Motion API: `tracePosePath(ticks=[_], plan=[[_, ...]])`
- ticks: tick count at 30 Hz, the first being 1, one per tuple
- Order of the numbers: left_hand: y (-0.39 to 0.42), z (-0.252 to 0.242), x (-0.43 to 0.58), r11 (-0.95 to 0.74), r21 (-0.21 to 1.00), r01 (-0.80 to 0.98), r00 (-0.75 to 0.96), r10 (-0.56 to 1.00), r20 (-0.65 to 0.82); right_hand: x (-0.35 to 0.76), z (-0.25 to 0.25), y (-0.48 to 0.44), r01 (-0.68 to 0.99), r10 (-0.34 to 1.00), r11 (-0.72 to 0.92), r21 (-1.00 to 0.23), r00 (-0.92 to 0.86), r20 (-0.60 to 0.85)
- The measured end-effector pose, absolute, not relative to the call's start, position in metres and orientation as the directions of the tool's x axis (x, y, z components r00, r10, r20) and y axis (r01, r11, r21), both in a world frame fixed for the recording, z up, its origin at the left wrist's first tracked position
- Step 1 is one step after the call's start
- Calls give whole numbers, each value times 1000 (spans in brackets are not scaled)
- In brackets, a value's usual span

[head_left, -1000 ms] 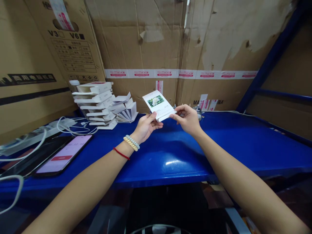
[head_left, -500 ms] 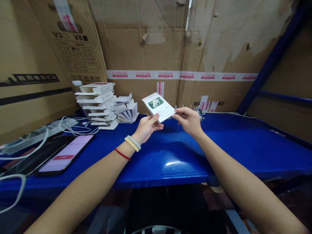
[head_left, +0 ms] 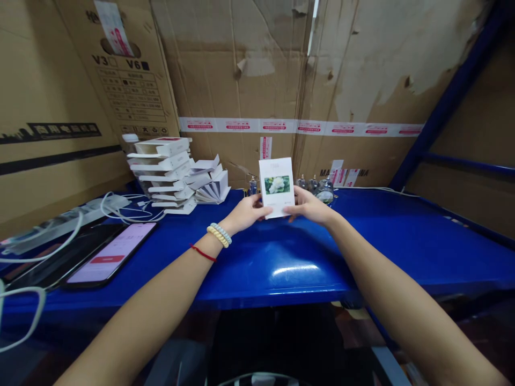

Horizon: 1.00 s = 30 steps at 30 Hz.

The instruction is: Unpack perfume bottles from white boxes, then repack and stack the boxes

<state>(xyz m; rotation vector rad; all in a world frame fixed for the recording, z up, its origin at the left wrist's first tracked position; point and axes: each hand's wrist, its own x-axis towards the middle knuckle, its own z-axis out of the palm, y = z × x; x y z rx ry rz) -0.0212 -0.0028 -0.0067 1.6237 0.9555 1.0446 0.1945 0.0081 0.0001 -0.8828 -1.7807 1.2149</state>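
Cardboard sheets [head_left: 249,80] wall in a blue counter [head_left: 362,236], with folded white cartons [head_left: 164,166] stacked back left and a lit phone [head_left: 110,257] near the edge. At mid-counter a small white box [head_left: 276,185] with a flower picture stands upright, little glass bottles [head_left: 317,185] just behind it. The left hand [head_left: 246,212] pinches its lower left edge and the right hand [head_left: 309,206] closes on the right edge. A light, even grip looks best, so the thin card doesn't buckle. Both forearms reach forward, wrists low.
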Motion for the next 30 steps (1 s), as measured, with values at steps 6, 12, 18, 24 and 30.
tracePosePath(ticks=[6, 12, 18, 24, 30], plan=[[9, -20, -28, -423, 882, 208, 365, 870, 331, 192, -12, 14, 407, 858, 363, -838, -498, 130], [1, -12, -28, -492, 797, 352, 409, 846, 342, 195, -15, 16, 328, 821, 372, -868, -553, 142], [5, 8, -47, -539, 632, 557, 170, 819, 548, 196, -10, 14, 269, 819, 358, -894, -550, 163], [24, 20, -90, -279, 384, 880, -179, 554, 813, 195, -8, 13, 368, 837, 350, -861, -535, 112], [36, 11, -111, -82, 373, 924, -228, 664, 712, 195, -7, 12, 401, 835, 341, -850, -545, 77]])
